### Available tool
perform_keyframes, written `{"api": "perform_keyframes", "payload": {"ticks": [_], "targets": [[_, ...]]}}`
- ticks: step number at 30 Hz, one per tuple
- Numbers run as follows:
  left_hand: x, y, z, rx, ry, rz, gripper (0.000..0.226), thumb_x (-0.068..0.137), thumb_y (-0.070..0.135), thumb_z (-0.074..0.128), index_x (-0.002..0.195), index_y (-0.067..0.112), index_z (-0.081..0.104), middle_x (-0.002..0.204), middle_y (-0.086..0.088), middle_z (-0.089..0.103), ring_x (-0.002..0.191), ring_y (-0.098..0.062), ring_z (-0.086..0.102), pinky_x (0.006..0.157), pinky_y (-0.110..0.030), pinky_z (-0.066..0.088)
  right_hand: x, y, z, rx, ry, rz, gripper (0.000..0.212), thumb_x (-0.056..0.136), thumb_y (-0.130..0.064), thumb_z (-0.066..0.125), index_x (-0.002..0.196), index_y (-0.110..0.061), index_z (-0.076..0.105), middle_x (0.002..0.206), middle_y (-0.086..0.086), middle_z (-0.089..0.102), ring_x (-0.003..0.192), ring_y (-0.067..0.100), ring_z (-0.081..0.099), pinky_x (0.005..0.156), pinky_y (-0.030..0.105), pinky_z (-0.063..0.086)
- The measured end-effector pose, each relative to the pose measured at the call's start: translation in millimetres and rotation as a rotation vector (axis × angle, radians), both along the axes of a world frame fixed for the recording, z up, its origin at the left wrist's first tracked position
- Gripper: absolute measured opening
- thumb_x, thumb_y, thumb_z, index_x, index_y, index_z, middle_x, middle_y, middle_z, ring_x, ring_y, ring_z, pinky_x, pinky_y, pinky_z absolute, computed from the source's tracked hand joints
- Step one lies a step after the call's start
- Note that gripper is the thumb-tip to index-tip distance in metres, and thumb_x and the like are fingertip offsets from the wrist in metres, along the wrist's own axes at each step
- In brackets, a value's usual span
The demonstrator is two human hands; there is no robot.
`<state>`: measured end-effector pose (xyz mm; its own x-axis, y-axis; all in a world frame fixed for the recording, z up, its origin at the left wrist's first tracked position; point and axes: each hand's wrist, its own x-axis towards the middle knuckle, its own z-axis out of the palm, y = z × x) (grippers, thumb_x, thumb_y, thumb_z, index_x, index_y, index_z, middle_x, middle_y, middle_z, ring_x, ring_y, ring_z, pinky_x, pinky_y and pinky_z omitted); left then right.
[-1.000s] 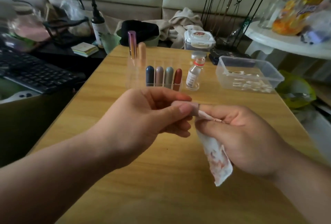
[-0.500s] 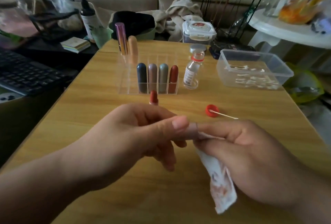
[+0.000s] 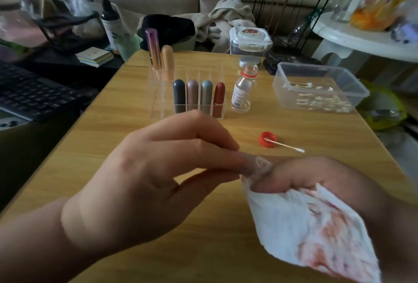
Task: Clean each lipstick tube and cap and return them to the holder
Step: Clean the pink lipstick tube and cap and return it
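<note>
**Operator:** How do my hands stand?

**Inspector:** Your left hand [image 3: 158, 181] comes in from the lower left with its back toward the camera. Its fingers are curled, and their tips are clamped on a pale mauve lipstick piece [image 3: 247, 167]. Blur prevents telling cap from tube. Your right hand [image 3: 321, 176] comes in from the lower right, with its fingers folded tight round a red-stained tissue [image 3: 305, 226].

**Operator:** Where is the piece, exactly?

**Inspector:** It lies between your two sets of fingertips. One corner of the tissue is wrapped over the end that points toward your right fingers. The rest of the sheet hangs below that hand.

**Operator:** And the holder?

**Inspector:** The clear holder [image 3: 158, 106] stands on the table [image 3: 294, 124], beyond your left fingertips. Its front row holds four capped lipsticks, upright and side by side: dark blue [image 3: 179, 96], mauve [image 3: 192, 95], grey-green [image 3: 206, 95] and red-brown [image 3: 219, 97]. Behind them stand a purple metallic one [image 3: 153, 50] and a peach one [image 3: 167, 61], close together.

**Operator:** Anything else within reach?

**Inspector:** Just beyond your right fingers lies a red bottle cap [image 3: 263, 141], with one end of a cotton swab [image 3: 287, 146] resting in it. Farther out from those fingers, a small uncapped glass bottle [image 3: 243, 89] stands just beside the holder's right end. A clear tub [image 3: 352, 99] holding more swabs sits to the right of the bottle.
</note>
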<state>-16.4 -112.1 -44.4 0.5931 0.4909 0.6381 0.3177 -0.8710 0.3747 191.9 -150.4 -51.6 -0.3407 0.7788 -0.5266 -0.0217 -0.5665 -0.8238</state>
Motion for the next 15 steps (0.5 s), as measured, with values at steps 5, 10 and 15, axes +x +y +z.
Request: {"api": "perform_keyframes", "payload": {"ticks": [5, 10, 15], "targets": [[-3, -4, -3, -0.949, -0.18, -0.026, 0.036, 0.072, 0.044, 0.08, 0.105, 0.029, 0.075, 0.089, -0.002, 0.076, 0.081, -0.018, 0.074, 0.073, -0.02, 0.056, 4, -4, 13, 0.382, -0.056, 0.184, 0.047, 0.092, 0.002, 0.047, 0.105, -0.031, 0.078, 0.109, -0.001, 0.076, 0.108, 0.009, 0.068, 0.089, 0.019, 0.053], [1, 0, -3, -1.36, -0.277, -0.051, 0.025, 0.082, 0.034, 0.075, 0.092, 0.011, 0.079, 0.089, -0.015, 0.075, 0.071, -0.029, 0.071, 0.065, -0.03, 0.057, 3, -14, 4, 0.873, -0.428, 0.226, 0.054, 0.102, -0.002, 0.046, 0.118, -0.049, 0.067, 0.105, -0.009, 0.075, 0.101, 0.024, 0.071, 0.087, 0.038, 0.058], [4, -1, -3, -1.464, -0.333, -0.123, 0.025, 0.073, 0.023, 0.079, 0.091, 0.006, 0.078, 0.088, -0.021, 0.074, 0.07, -0.029, 0.072, 0.065, -0.031, 0.058, 4, -12, -2, 0.982, -0.531, 0.259, 0.051, 0.1, 0.002, 0.046, 0.132, -0.035, 0.062, 0.063, -0.027, 0.052, 0.043, 0.003, 0.041, 0.043, 0.018, 0.035]]}}
